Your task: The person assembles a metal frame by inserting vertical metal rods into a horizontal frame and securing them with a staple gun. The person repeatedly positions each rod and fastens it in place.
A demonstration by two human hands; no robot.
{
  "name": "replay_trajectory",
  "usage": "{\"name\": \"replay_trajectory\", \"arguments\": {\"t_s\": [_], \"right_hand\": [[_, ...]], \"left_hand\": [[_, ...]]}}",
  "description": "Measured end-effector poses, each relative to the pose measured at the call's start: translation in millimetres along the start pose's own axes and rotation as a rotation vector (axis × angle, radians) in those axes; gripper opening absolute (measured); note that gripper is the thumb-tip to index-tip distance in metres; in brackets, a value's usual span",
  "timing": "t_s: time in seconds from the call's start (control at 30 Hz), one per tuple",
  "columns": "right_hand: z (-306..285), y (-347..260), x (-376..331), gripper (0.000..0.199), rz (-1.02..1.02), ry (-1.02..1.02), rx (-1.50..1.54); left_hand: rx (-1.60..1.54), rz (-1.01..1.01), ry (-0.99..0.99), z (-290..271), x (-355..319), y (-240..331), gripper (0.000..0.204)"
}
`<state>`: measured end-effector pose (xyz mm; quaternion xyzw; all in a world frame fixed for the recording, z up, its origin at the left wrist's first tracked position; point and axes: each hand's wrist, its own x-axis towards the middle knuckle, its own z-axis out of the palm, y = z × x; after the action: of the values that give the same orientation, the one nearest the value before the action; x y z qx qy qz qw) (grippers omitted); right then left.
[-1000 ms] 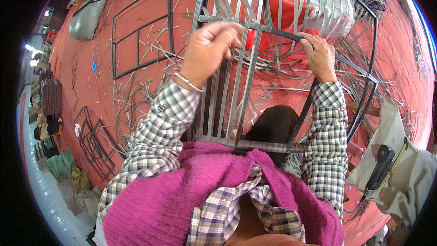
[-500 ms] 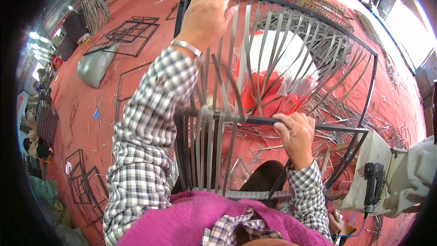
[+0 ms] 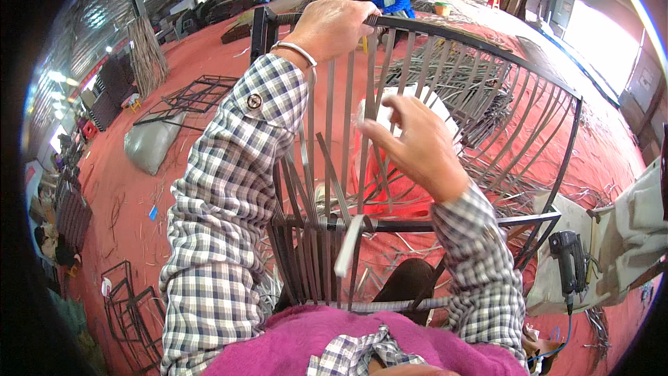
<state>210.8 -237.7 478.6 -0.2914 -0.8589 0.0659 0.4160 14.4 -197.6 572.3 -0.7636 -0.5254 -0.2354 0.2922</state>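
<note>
A black metal frame [image 3: 480, 49] stands in front of me, with flat grey-brown woven strips [image 3: 348, 111] running from its top rail to the middle rail [image 3: 410, 226]. My left hand [image 3: 334, 28] is closed over the top rail near its left corner. My right hand [image 3: 417, 143] is raised between the rails, thumb and forefinger apart, beside one upright strip; whether it touches that strip is hard to see. Around the left part of the middle rail several strips are wrapped. One blurred loose strip end [image 3: 348, 247] hangs below that rail.
A black power tool [image 3: 568, 261] with a blue hose rests on a cloth-covered stand [image 3: 619, 237] at right. Beyond the frame lie a heap of strips [image 3: 452, 90] and a red-and-white sack [image 3: 390, 188]. More metal frames [image 3: 198, 97] lie at left. A co-worker in blue [image 3: 394, 1] sits far off.
My right hand has let go of the middle rail and risen to the upright strips. The left hand stays at the top rail. My view has tilted up, showing the co-worker.
</note>
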Motion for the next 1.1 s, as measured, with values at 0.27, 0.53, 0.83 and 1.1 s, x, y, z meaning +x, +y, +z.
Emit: {"name": "replay_trajectory", "arguments": {"t_s": [0.27,0.53,0.83,1.1], "right_hand": [[-40,-31,27,0.025,0.106,0.039,0.17],[-21,-57,80,0.036,0.086,0.3,0.812],[-75,-38,128,0.033,-0.235,0.306,0.628],[-62,20,215,0.035,0.05,-0.152,-0.094]], "left_hand": [[-0.051,0.026,0.051,-44,-14,10,0.032],[0.143,0.064,0.153,-48,-21,6,0.02],[0.0,-0.035,0.19,-56,-14,27,0.032],[-0.08,-0.031,0.306,-62,-14,35,0.027]]}}
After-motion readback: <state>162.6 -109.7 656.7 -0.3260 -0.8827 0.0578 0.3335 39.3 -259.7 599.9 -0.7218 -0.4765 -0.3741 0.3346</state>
